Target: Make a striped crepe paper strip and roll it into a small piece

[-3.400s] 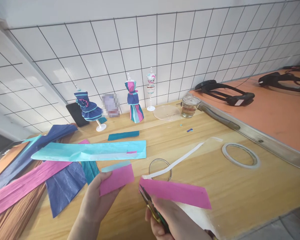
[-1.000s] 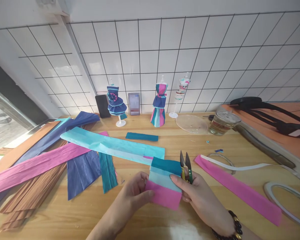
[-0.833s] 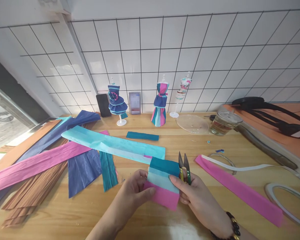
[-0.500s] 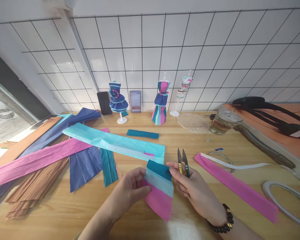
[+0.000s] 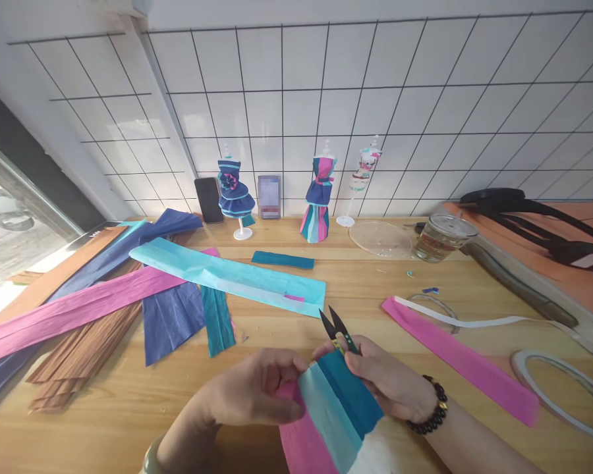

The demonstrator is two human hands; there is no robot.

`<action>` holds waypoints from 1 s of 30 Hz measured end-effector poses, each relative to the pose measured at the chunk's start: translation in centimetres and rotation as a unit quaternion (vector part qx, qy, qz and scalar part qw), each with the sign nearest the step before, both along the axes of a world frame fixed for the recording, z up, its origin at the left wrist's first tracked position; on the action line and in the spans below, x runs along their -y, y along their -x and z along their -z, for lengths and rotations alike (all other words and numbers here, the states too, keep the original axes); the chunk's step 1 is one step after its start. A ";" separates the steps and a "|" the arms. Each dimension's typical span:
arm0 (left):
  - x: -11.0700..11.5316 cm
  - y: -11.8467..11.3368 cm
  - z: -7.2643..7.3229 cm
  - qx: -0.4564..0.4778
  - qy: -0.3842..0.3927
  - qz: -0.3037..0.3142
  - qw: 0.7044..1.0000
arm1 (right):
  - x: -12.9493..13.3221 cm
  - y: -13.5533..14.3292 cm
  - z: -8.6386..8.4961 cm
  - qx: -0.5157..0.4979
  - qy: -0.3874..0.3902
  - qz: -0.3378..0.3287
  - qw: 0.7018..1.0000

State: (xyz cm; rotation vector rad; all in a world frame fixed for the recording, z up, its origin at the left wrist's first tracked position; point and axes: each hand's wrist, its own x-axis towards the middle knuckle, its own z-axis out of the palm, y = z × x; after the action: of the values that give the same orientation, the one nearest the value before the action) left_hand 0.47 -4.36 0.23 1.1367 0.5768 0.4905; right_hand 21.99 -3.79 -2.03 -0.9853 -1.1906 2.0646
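Note:
A striped piece of crepe paper [image 5: 329,411] in teal, light blue and pink hangs between my hands, tilted. My left hand [image 5: 261,388] is closed on its pink side, thumb in front. Black-bladed thread snips [image 5: 337,328] sit in my right hand [image 5: 388,378], blades pointing up and to the left. The same hand also touches the paper's teal edge; some of its fingers are hidden behind the paper. Beyond my hands lies a long light-blue paper strip [image 5: 237,280] with a small pink scrap on it. A short teal strip [image 5: 282,259] rests farther back.
Brown, pink and blue paper strips [image 5: 172,322] pile up at left. Three small dress forms [image 5: 319,197] stand along the tiled wall beside two phones [image 5: 209,199]. On the right are a pink strip [image 5: 464,362], a tape roll [image 5: 518,359], a glass jar [image 5: 443,238] and a clear disc [image 5: 380,239].
The striped paper has turned and come closer, its teal end now pointing right. My right hand has shifted slightly down with the snips tilting left. My left hand remains on the pink part.

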 end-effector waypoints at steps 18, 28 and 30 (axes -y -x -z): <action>-0.4 0.1 1.7 -0.056 -0.037 -0.162 0.985 | -0.2 0.2 -1.1 0.127 -0.133 0.076 0.980; -0.9 -0.3 1.3 -0.026 0.050 -0.247 0.967 | -0.1 0.6 -0.7 0.078 -0.103 0.129 0.983; -1.1 -0.4 1.4 -0.011 0.066 -0.270 0.961 | -0.1 0.8 -0.7 0.087 -0.104 0.132 0.982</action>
State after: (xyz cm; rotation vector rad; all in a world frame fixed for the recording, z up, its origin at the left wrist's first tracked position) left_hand 0.88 -3.29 -1.20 0.8511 0.9327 0.8935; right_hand 21.23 -3.65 -1.31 -1.1690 -1.2585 1.6412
